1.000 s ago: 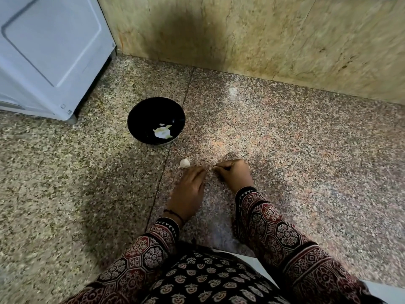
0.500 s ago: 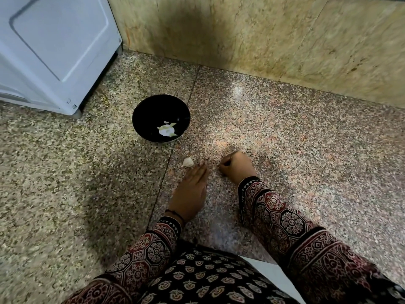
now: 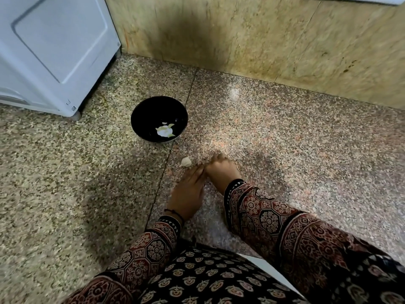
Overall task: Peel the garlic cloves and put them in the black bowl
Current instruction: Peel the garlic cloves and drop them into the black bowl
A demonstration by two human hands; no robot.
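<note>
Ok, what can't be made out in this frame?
Head view only.
What the left hand and right hand hold, if anything: fingers and motion blur hide it.
Pale bits in the black bowl: too small to tell cloves from peel.
White appliance: cut off by the left edge.

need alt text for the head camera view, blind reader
A person's left hand and right hand meet at the fingertips over a speckled stone floor; blur hides whether they hold anything. A garlic clove lies just beyond the left hand, and farther off a black bowl holds pale pieces, near a white appliance.
</note>
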